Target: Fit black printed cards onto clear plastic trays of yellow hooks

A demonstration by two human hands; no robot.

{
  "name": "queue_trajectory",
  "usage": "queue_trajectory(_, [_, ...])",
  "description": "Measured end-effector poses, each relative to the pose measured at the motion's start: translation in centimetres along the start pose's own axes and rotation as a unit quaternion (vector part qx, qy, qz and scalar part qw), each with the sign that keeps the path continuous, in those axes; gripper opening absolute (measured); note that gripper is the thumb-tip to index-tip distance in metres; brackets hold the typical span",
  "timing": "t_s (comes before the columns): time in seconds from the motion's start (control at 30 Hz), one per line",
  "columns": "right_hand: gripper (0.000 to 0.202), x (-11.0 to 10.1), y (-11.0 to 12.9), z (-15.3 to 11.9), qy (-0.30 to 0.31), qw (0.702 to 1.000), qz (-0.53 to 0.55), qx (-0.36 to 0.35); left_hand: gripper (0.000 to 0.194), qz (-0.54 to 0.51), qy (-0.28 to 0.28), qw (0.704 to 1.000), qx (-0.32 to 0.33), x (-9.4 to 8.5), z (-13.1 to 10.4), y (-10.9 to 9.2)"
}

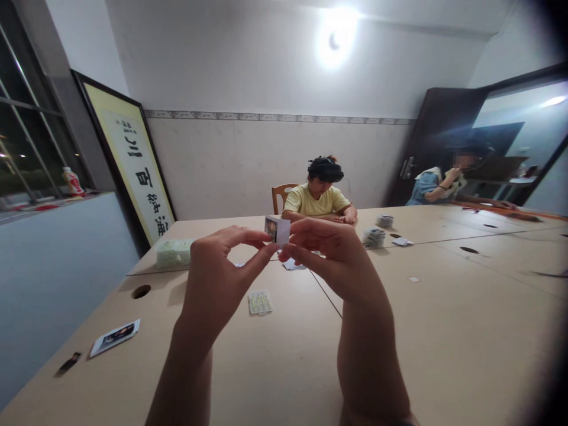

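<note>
A small folded white card [283, 232] with a dark picture on its left face is held up above the table, in the middle of the view. My left hand [226, 260] pinches its left edge between thumb and fingers. On the right edge, my right hand [326, 248] grips the card the same way. Below the hands, a clear flat case [260, 302] with pale pieces inside lies on the table. Behind my right hand, some white papers [293, 264] are partly hidden.
On the table [275, 378] are a pale green pack [173, 253], a picture card [116, 337], a small dark piece [70, 362] and stacks of cards [374, 238]. One person [317, 198] sits opposite, another [432, 186] at the far right.
</note>
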State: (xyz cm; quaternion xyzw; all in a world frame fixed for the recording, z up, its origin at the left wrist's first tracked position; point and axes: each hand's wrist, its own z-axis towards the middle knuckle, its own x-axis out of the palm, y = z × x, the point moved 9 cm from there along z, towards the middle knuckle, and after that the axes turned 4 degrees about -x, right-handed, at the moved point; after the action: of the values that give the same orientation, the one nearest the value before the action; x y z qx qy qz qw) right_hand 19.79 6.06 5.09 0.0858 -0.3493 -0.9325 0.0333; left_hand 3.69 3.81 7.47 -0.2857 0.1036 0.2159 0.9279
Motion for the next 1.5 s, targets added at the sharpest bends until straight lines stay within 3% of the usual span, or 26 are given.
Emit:
queue_trajectory(0.87, [0.010, 0.3, -0.2, 0.0, 0.012, 1.000, -0.025, -0.005, 0.012, 0.055, -0.008, 0.996, 0.070, 0.9, -0.1, -1.1])
queue_trajectory(1.5, [0.017, -0.1, -0.5, 0.1, 0.020, 0.998, -0.050, 0.016, 0.008, 0.066, 0.015, 0.997, 0.025, 1.1, 0.1, 0.0])
